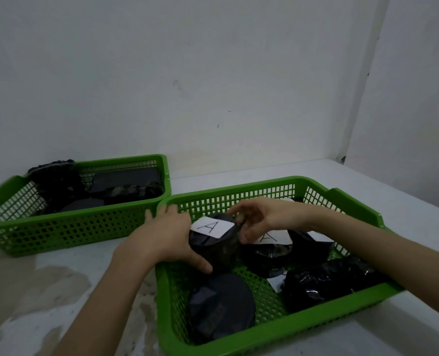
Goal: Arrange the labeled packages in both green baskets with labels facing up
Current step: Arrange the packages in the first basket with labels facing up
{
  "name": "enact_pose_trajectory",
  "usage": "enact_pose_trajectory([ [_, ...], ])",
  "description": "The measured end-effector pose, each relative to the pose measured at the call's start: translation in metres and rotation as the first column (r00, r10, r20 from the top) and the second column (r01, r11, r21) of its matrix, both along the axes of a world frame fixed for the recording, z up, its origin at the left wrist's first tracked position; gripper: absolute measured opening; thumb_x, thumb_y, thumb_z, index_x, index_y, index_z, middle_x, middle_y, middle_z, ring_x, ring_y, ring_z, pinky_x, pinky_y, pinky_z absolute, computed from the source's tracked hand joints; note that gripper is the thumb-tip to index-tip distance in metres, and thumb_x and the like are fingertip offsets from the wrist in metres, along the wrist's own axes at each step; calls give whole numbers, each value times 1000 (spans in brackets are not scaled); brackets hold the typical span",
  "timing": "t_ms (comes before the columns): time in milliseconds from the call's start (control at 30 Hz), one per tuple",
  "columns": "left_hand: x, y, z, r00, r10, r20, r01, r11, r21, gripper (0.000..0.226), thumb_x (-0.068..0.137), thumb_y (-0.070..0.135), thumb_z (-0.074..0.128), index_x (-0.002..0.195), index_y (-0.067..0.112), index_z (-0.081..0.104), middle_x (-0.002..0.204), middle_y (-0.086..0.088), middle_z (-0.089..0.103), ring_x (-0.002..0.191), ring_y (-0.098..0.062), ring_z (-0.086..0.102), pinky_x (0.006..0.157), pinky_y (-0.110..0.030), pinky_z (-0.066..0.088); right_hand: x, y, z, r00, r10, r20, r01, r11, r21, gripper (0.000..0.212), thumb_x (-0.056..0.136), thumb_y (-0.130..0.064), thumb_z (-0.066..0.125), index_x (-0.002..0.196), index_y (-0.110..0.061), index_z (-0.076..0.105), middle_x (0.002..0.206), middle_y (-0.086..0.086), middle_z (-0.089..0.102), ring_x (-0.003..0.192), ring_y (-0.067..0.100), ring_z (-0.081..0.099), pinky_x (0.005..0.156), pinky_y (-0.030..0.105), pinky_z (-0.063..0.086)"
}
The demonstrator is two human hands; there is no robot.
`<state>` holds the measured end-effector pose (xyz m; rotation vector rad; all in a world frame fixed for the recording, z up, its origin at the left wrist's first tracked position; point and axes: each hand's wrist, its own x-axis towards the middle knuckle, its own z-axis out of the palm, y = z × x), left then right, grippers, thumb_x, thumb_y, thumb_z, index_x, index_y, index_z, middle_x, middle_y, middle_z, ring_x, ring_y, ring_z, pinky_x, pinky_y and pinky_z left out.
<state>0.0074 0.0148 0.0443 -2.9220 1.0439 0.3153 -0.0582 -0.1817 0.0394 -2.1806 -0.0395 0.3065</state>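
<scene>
Two green baskets stand on a white surface. In the near right basket [239, 194] a round black package [218, 246] shows a white label marked "A" facing up. My left hand [167, 235] grips its left side and my right hand [259, 218] holds its right top edge. Behind it lies another black package with an "A" label [270, 238]. A round black package with no label showing [221, 309] lies at the front, and a crumpled black package [326, 281] sits at the right with a white label edge beside it. The far left basket [66, 224] holds several black packages [59, 183], no labels visible.
A white wall [213, 73] rises close behind the baskets and another wall closes the right corner. The white surface [46, 291] carries brownish stains at the front left. The two baskets nearly touch at their corners.
</scene>
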Motion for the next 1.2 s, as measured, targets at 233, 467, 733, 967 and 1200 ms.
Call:
enact_pose_trajectory([
  [233,-4,-1,3,1000,-31,4,30,988,150,84,61,64,69,121,9,48,141,-8,34,138,-27,24,115,-62,-2,-3,13,3,994,103,48,-83,945,-316,42,81,-28,68,120,-17,54,105,1,63,103,18,59,94,36,44],
  [467,-9,-4,9,999,-49,-10,49,998,45,77,65,67,62,121,15,57,121,-2,53,126,-21,44,114,-61,1,2,18,-9,992,80,93,-45,944,-327,76,77,-32,71,143,-23,33,141,-4,46,127,15,47,107,29,40],
  [733,4,-1,6,987,-14,160,67,941,-331,19,89,18,44,92,8,59,87,-7,63,87,-25,60,85,-36,47,0,1,13,943,-248,224,253,967,9,52,87,-35,56,136,-29,40,135,-2,48,116,17,51,92,29,44],
  [967,12,-30,3,967,-168,-192,205,960,189,42,87,7,45,121,25,63,123,-3,62,110,-21,57,85,-26,43,2,-1,9,966,-196,167,222,964,-149,63,79,-35,68,135,-22,41,140,0,46,123,21,51,104,35,43],
  [1200,18,-38,-6,991,-75,-107,104,947,304,37,90,13,43,126,7,54,128,-14,58,110,-29,58,94,-35,46,3,-3,1,990,-59,126,94,952,-291,80,72,-25,77,138,-20,33,136,-3,48,121,15,50,104,30,42],
])
